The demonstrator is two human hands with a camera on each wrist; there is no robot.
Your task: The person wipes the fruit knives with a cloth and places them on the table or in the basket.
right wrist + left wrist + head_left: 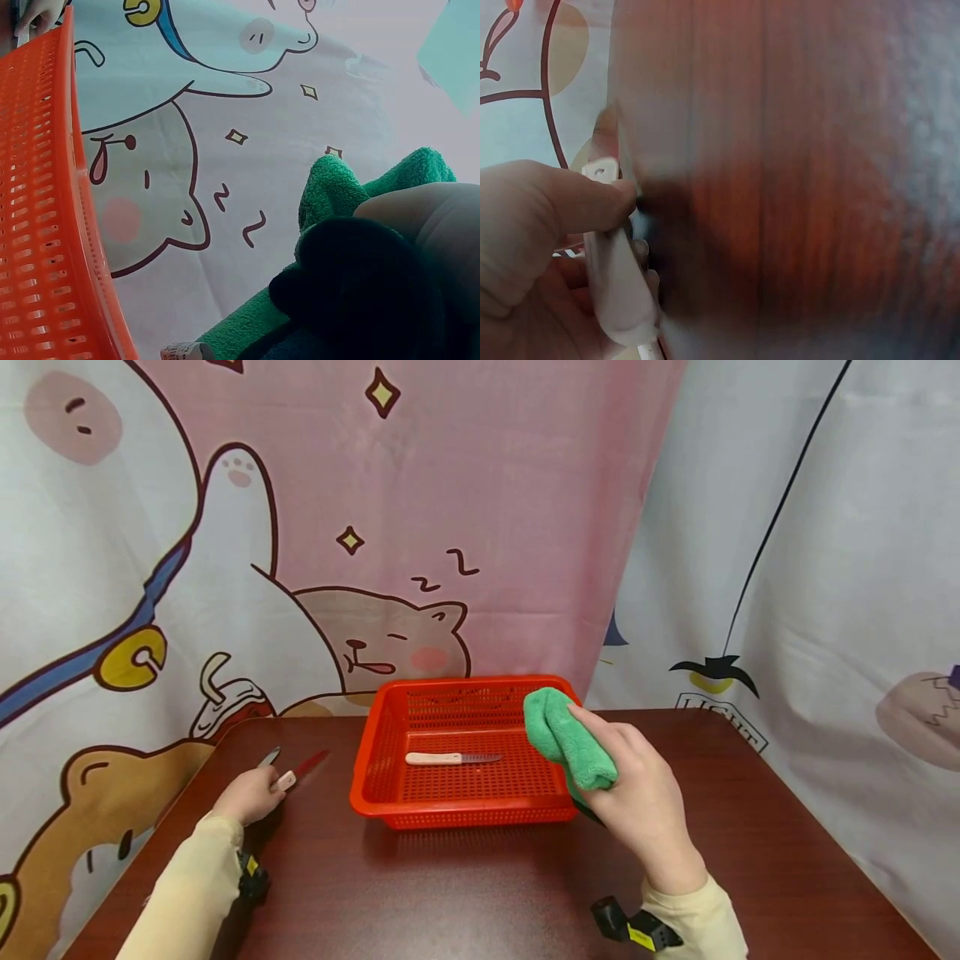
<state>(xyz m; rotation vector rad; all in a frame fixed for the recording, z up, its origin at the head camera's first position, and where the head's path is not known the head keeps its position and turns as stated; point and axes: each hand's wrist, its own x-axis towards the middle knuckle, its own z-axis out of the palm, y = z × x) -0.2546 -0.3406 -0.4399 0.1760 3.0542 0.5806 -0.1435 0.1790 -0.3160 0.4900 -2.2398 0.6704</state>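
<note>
My left hand (pixel 251 795) grips a knife (pixel 287 780) by its pale handle at the table's left side, the blade pointing away to the right. A second grey blade (pixel 270 757) shows just beyond the fingers; its handle is hidden, and I cannot tell whether it is held too. In the left wrist view, thumb and fingers hold the pale handle (pixel 619 285). Above the red basket's right side, my right hand (pixel 645 793) clutches a folded green cloth (pixel 562 735). Inside the basket (pixel 480 817) lies another knife (pixel 442 759) with a pale handle and serrated blade.
The plastic basket with perforated walls stands at the back middle of the dark brown wooden table (pixel 420 893). Behind it hangs a cartoon-printed curtain (pixel 510 485), which also runs along both sides. A small white tag (pixel 186 351) shows beside the cloth.
</note>
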